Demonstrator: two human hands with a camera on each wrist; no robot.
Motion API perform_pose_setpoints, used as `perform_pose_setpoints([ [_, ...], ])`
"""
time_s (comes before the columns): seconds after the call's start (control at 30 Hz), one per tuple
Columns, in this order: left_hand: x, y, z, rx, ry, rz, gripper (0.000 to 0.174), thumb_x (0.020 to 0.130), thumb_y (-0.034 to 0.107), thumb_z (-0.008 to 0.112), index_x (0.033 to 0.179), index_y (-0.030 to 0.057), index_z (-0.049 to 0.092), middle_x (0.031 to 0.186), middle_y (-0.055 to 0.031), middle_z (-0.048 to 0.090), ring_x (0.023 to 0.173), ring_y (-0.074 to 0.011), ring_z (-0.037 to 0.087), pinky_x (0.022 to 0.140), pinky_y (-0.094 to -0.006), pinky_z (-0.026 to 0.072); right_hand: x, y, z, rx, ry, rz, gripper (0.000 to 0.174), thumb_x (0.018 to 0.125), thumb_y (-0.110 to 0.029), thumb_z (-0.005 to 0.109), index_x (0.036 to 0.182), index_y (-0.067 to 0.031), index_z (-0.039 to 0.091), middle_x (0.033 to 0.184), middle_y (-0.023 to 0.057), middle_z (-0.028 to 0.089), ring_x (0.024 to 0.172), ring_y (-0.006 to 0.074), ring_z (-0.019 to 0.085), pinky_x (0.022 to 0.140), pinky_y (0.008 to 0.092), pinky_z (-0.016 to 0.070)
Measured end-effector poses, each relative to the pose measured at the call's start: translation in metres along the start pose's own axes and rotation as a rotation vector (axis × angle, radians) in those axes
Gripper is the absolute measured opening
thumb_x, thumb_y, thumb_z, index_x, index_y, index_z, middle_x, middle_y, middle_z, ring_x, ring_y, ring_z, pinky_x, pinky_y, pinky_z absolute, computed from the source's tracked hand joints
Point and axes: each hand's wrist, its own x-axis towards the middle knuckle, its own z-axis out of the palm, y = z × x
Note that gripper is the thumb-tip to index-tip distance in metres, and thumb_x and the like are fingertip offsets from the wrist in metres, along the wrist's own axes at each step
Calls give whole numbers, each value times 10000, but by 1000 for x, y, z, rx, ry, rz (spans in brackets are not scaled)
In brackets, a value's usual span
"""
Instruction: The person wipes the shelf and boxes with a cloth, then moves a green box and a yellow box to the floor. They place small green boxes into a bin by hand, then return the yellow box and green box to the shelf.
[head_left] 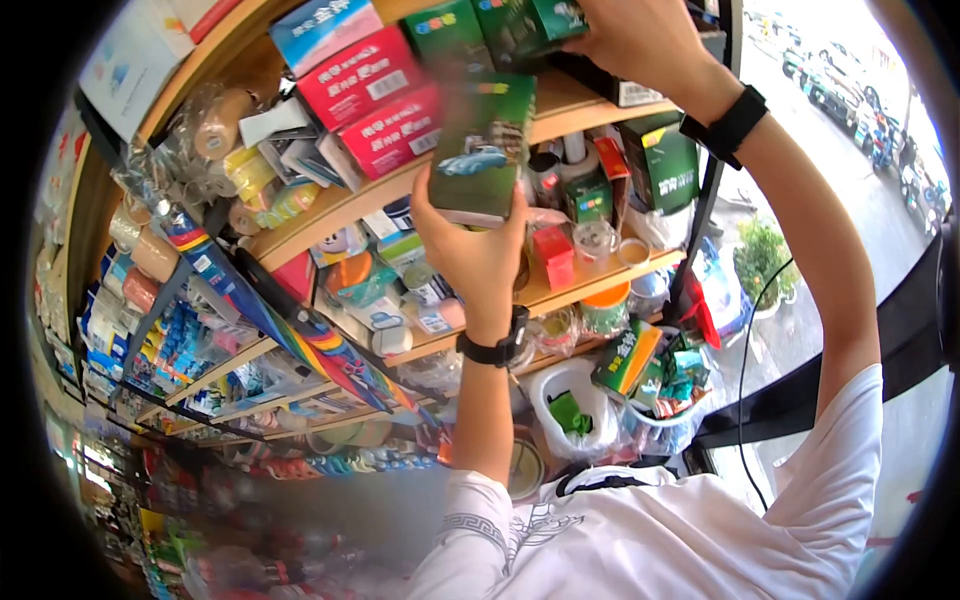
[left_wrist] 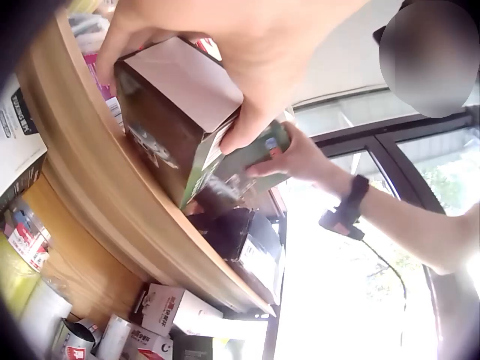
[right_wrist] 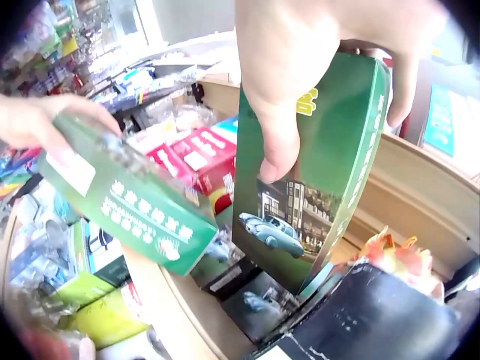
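Observation:
My left hand (head_left: 470,255) grips a green box (head_left: 485,150) by its lower end, thumb and fingers on opposite sides, in front of the top shelf. In the left wrist view this box (left_wrist: 169,120) has its pale end face toward the camera. My right hand (head_left: 650,40) holds another green box (head_left: 545,25) at the upper right. The right wrist view shows that box (right_wrist: 307,157) upright, a blue car pictured on it, pinched from above by my right hand (right_wrist: 322,60). Left of it, my left hand (right_wrist: 56,124) holds its box (right_wrist: 135,202) tilted.
Red boxes (head_left: 360,80) are stacked left of the green ones. A dark box (right_wrist: 367,315) lies near the right-hand box. Lower shelves hold cups, tape and packets. Umbrellas (head_left: 290,310) hang diagonally at left; bins (head_left: 575,410) stand below, and a street shows at right.

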Motion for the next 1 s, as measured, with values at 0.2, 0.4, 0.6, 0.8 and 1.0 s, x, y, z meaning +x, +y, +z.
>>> perform_pose_setpoints([
  [0.2,-6,-12,-1,-321,-7,-68,843,743,119,938,1422,-35,462,1352,-210,590,1180,-290,643,983,-375,567,-51,-37,-113,304,-28,232,734,670,-95,920,1277,-44,512,1206,188,630,1124,386,644,871,444,557],
  [0.4,-17,-17,-69,-820,-178,-727,414,938,228,714,1255,-25,632,1226,-102,655,1115,-212,633,947,-375,501,-174,-31,-170,178,-184,46,653,793,-217,898,1288,-12,524,1268,216,646,1081,366,662,917,446,533],
  [0.6,-132,-30,-99,-841,-360,-1252,573,959,287,626,1466,46,510,1457,-160,560,1334,-366,549,1052,-655,493,-300,-55,-181,152,-360,323,569,688,-83,844,1194,-16,595,1128,168,678,1011,372,676,773,422,582],
  [0.8,-257,-36,-39,-736,-637,-1613,455,938,224,698,1321,-4,609,1305,-162,666,1193,-310,655,1020,-523,546,-448,-62,-162,137,-628,628,690,555,-5,781,1207,-18,555,1147,147,626,1095,387,626,855,453,561],
  [1.0,-404,-44,60,-504,-701,-1689,329,891,248,795,1153,94,671,1051,-24,719,928,-162,683,828,-330,530,-602,-80,-144,96,-819,754,657,581,31,709,1220,-19,562,1165,149,610,1121,388,606,936,449,546],
])
